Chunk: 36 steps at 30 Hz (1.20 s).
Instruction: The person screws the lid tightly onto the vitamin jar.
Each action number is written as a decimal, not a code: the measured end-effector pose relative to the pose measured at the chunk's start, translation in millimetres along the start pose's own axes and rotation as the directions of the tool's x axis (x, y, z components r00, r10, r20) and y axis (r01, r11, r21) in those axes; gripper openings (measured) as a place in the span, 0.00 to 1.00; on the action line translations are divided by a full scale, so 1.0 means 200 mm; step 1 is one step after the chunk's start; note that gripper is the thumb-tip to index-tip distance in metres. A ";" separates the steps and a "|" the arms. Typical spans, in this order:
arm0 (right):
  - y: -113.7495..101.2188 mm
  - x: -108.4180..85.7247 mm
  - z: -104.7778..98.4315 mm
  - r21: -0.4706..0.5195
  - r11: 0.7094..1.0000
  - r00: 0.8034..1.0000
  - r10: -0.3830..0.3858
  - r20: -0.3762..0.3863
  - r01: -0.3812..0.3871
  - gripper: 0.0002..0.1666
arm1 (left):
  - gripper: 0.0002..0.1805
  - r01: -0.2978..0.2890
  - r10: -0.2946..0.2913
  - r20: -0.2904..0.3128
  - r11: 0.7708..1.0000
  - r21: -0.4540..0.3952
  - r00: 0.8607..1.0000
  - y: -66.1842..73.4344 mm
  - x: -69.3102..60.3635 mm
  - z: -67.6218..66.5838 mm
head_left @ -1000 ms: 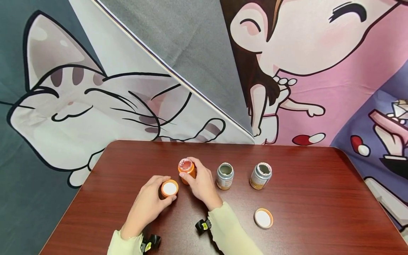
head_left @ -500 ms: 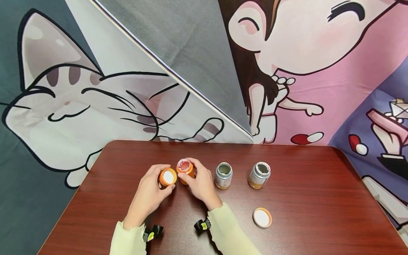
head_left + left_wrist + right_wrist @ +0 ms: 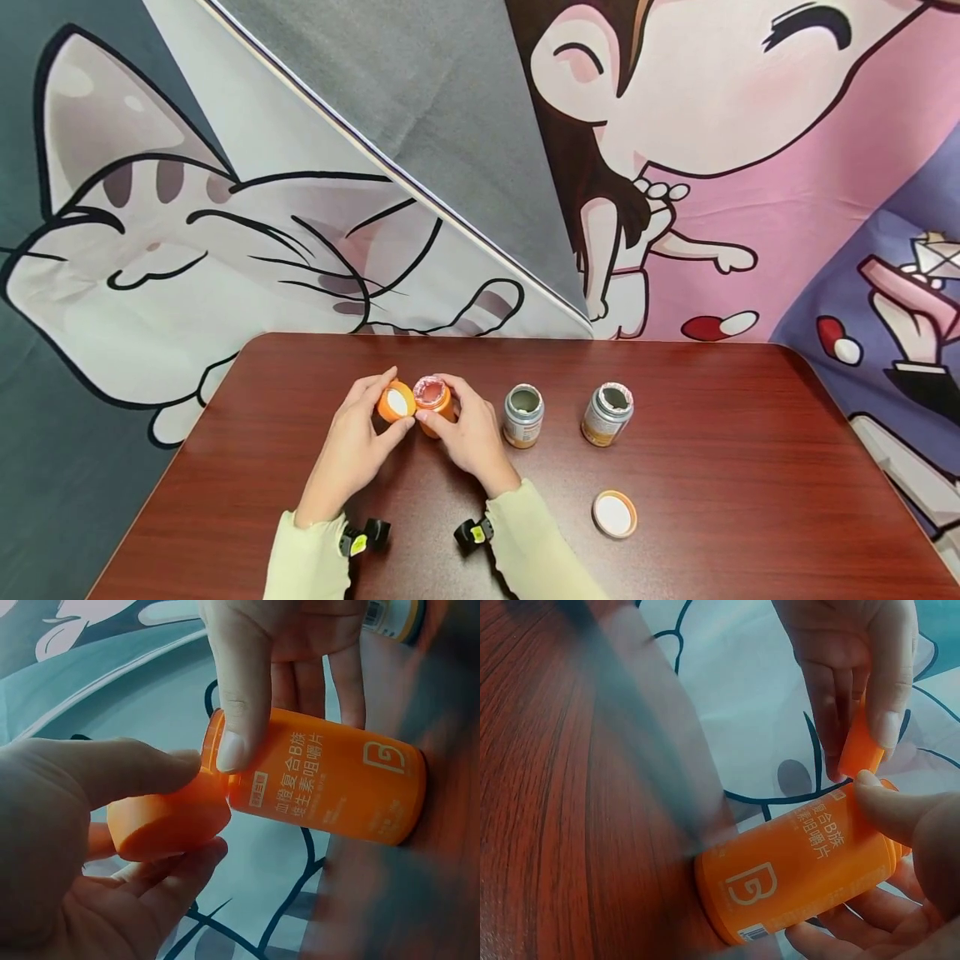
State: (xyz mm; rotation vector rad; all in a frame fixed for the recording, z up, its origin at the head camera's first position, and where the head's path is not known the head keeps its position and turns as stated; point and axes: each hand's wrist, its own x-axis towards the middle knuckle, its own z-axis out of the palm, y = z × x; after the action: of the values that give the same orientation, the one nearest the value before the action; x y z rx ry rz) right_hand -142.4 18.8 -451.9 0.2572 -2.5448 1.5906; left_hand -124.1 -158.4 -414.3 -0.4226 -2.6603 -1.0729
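Note:
An orange pill bottle (image 3: 444, 407) stands uncapped on the table, its rim ringed with torn seal; white print covers its side in both wrist views. My right hand (image 3: 476, 433) grips it around the upper part, thumb in front. Between thumb and fingers, my left hand (image 3: 352, 442) pinches an orange cap (image 3: 169, 825), its white inner face (image 3: 397, 403) turned up and tilted towards the bottle. In the head view the cap is right beside the bottle's mouth, at its left; whether they touch I cannot tell.
Two grey bottles with open mouths, a nearer one (image 3: 523, 417) and another (image 3: 607, 415), stand to the right. A loose cap (image 3: 614, 514) lies white side up in front of them. The brown table (image 3: 712, 467) ends at a cartoon-printed cloth (image 3: 300, 250) behind.
My left hand has moved the orange cap up and away from me, close to the bottle's rim, tilting it on the way. The right hand stays on the bottle.

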 end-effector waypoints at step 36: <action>0.01 0.02 -0.02 -0.095 0.995 0.998 -0.029 0.051 0.034 0.32 | 0.34 -0.074 0.073 -0.058 0.997 -0.026 0.996 0.06 0.10 0.12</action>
State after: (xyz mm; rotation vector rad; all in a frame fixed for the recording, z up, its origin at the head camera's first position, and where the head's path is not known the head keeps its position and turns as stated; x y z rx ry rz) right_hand -147.6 23.7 -451.2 0.3284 -2.6322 1.4636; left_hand -141.1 -130.5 -417.4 -0.4840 -2.5624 -1.0851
